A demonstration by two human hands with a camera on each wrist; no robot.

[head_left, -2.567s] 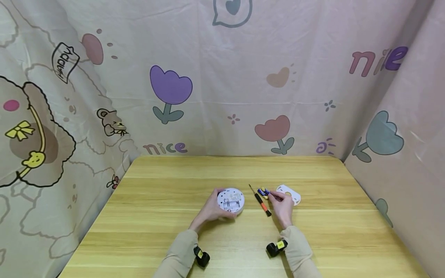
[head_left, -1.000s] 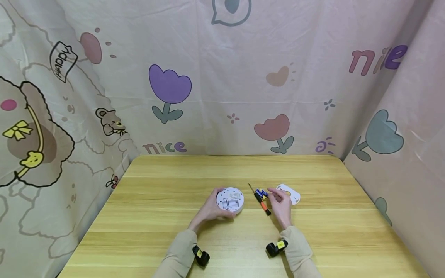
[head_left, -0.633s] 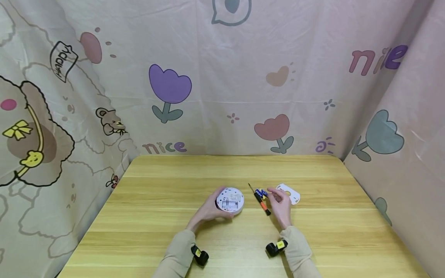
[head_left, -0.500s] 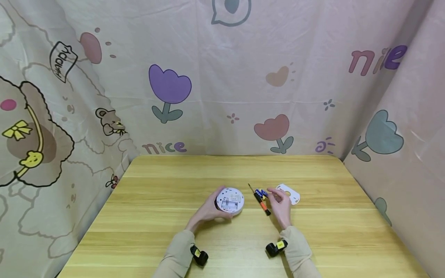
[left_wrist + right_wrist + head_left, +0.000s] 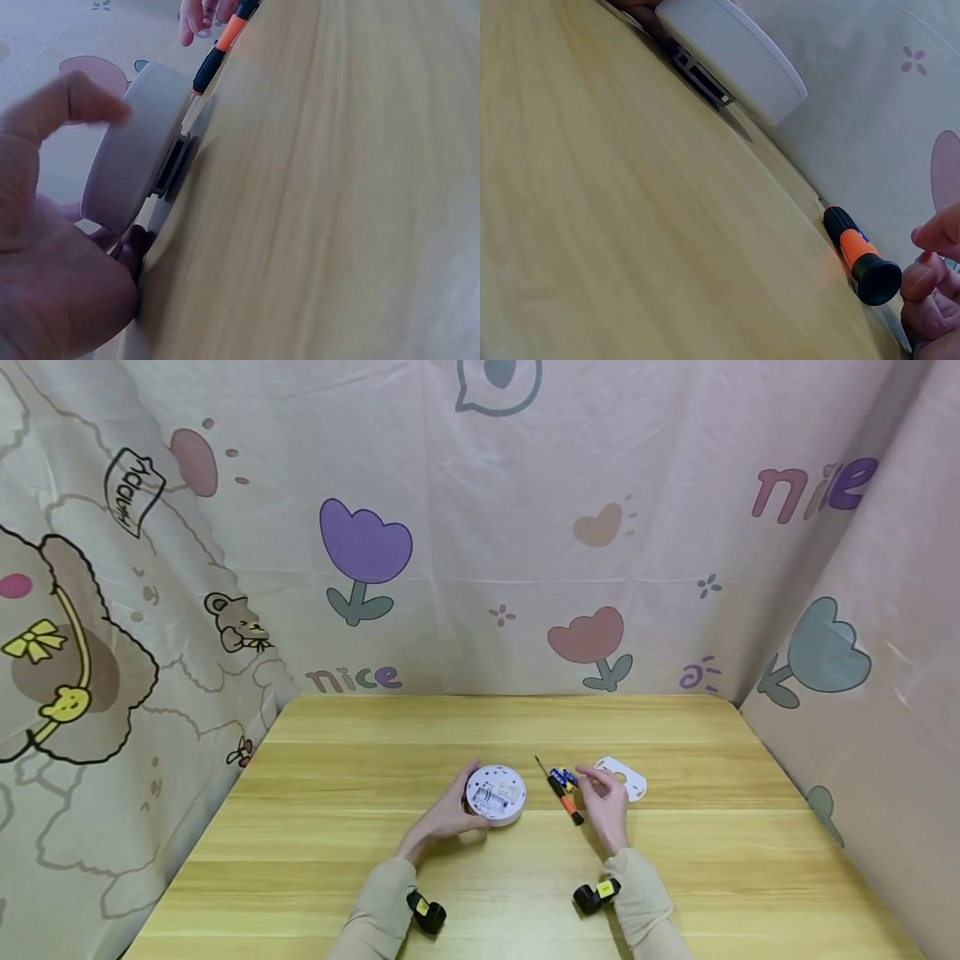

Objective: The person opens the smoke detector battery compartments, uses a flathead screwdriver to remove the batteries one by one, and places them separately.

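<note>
In the head view, my left hand holds the round white smoke alarm at its left side. The alarm's flat face with an uncovered battery compartment is turned up. In the left wrist view, a blurred finger lies along the alarm's side wall, while other fingers curl behind its lower edge. My right hand rests beside the blue-and-yellow batteries, its fingers loosely bent with nothing visible between them. A screwdriver with a black and orange handle lies left of that hand.
A white mounting plate with a central hole lies behind my right hand, which partly covers it. The wooden table ends at a printed curtain, which also runs along both sides. Both wrists carry small black cameras.
The smoke alarm has turned clockwise, its battery compartment shifting toward the left. My left thumb has slid left along its near edge. The right hand has drawn slightly back from the batteries, then stayed still.
</note>
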